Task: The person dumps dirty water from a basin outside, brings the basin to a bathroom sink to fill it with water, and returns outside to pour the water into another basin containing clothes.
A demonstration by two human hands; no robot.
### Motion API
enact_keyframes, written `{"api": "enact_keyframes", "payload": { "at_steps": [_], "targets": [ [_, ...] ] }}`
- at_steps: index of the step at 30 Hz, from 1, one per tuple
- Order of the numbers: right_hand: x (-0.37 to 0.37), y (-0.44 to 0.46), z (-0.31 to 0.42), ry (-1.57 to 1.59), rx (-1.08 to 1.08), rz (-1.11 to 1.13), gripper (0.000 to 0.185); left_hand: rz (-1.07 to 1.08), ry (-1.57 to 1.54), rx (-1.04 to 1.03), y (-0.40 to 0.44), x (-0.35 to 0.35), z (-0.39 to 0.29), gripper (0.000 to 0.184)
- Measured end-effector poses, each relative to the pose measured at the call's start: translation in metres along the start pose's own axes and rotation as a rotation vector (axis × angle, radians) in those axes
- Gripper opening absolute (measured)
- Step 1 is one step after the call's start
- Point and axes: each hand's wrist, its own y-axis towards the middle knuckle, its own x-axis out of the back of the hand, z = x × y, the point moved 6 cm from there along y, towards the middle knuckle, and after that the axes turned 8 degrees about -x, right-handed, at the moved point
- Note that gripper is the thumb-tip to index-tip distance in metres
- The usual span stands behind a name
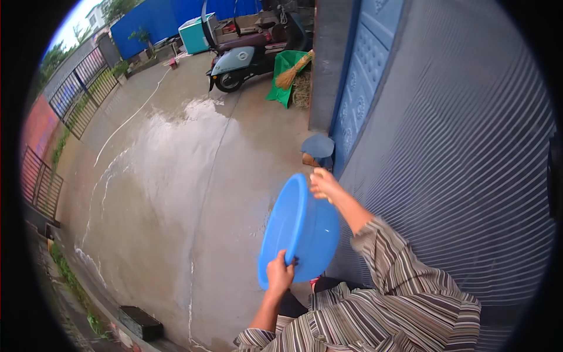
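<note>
One bare left hand (280, 273) clasps the near rim of a round bright-blue plastic basin (318, 234), tilted on its side above the wet grey concrete floor (158, 234); the right hand (325, 185) curls at the far edge, its hold unclear. Farther off, a straw broom (288, 77) rests by a green plastic sheet (284, 62) near a parked pale-blue scooter (233, 61).
</note>
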Motion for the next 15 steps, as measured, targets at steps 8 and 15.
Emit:
{"api": "enact_keyframes", "payload": {
  "at_steps": [8,15],
  "targets": [
    [0.143,-0.112,-0.214,-0.176,-0.334,0.112,0.028,0.549,0.121,-0.129,0.003,-0.015,-0.032,0.027],
    [0.254,-0.213,-0.291,-1.02,-0.177,0.276,0.011,1.11,0.395,-0.661,-0.025,-0.083,-0.079,0.033]
  ]
}}
